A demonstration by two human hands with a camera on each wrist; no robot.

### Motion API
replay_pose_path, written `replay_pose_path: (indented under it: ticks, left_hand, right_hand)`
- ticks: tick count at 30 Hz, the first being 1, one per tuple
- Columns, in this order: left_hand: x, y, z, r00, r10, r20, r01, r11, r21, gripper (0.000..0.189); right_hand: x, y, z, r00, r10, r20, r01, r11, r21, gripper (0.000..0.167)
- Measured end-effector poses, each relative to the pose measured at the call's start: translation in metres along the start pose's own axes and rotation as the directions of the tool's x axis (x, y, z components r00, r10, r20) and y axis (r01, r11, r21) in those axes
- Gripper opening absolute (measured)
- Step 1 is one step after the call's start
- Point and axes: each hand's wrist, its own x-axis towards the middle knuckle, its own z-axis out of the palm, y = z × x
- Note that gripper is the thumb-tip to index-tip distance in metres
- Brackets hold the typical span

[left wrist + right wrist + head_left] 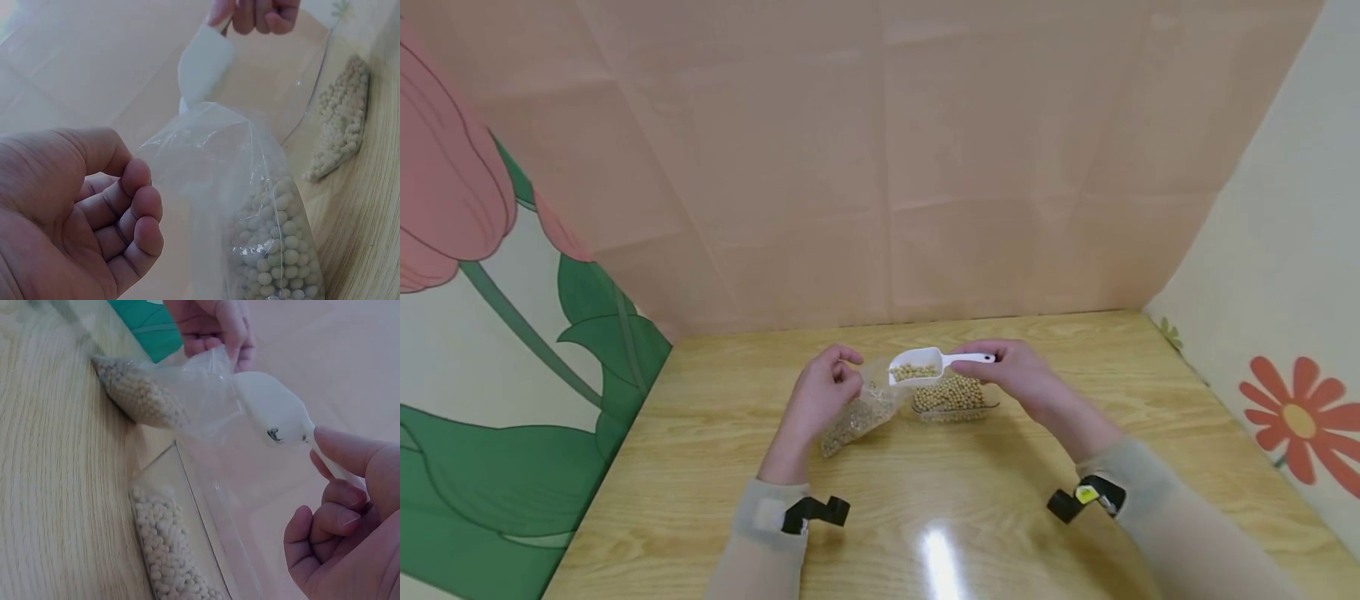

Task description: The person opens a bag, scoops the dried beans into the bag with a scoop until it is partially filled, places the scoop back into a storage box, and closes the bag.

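My right hand (1015, 371) grips the handle of a white scoop (929, 358), which carries pale round beans, probably soybeans. The scoop is held level, its mouth pointing left, close to the mouth of a clear plastic bag (269, 206). My left hand (822, 392) pinches the upper edge of that bag; the fingertips are curled in at it in the left wrist view. Beans fill the lower part of the bag, which leans on the table. Below the scoop stands a clear box (204, 515) with more beans (169, 550) inside.
The wood-grain table (700, 483) carries the bag and the box. A plain pinkish backdrop (820, 183) rises behind it. Flower-patterned panels stand at the left (527, 333) and the right (1232, 292).
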Motion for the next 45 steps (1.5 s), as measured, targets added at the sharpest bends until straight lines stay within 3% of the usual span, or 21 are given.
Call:
replay_pose_path:
  ticks: [11,18,24,35,45]
  left_hand:
    - [0.000,-0.002,0.000,1.000,-0.006,0.005,0.007,1.000,-0.013,0.029]
    - [0.001,-0.002,0.000,1.000,0.002,-0.005,-0.002,1.000,0.002,0.030]
    - [0.001,-0.003,0.000,1.000,0.002,-0.002,-0.002,1.000,0.000,0.030]
    - [0.001,-0.002,0.000,1.000,0.009,-0.017,-0.009,1.000,-0.005,0.029]
    - [0.001,-0.003,0.000,1.000,0.003,-0.011,-0.003,1.000,-0.008,0.030]
  right_hand:
    - [0.010,-0.006,0.017,0.999,-0.043,-0.008,0.042,0.993,-0.106,0.047]
    - [0.012,-0.017,0.019,0.991,-0.130,0.011,0.128,0.962,-0.239,0.037]
    - [0.011,-0.028,0.018,0.986,-0.167,0.028,0.168,0.943,-0.288,0.029]
    - [0.006,-0.032,0.012,0.983,-0.178,0.034,0.180,0.941,-0.287,0.032]
    - [-0.008,-0.019,-0.013,0.994,-0.103,-0.045,0.092,0.976,-0.200,0.045]
